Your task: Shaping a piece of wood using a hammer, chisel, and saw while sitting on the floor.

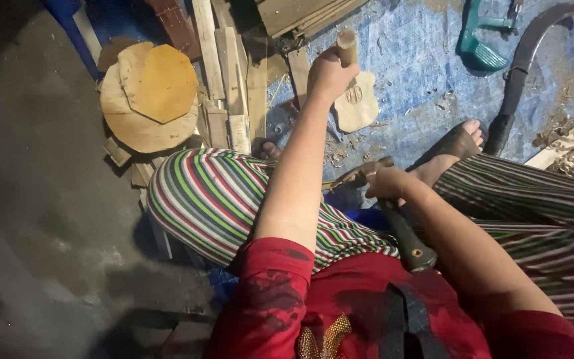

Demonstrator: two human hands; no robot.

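Carving in hand, I judge: left hand (330, 72) clenched round a stick (347, 48) at twelve o'clock; right hand (385, 183) gripping a knife (403, 233), centre. Next, the blade must meet the wood.

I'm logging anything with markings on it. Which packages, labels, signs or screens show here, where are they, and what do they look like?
No packages, signs or screens in view.
Marked wooden cutout: flat on the blue tarp, just below the left hand that grips a wooden stick; pale tan, rounded outline, dark scribbled marking near its top.
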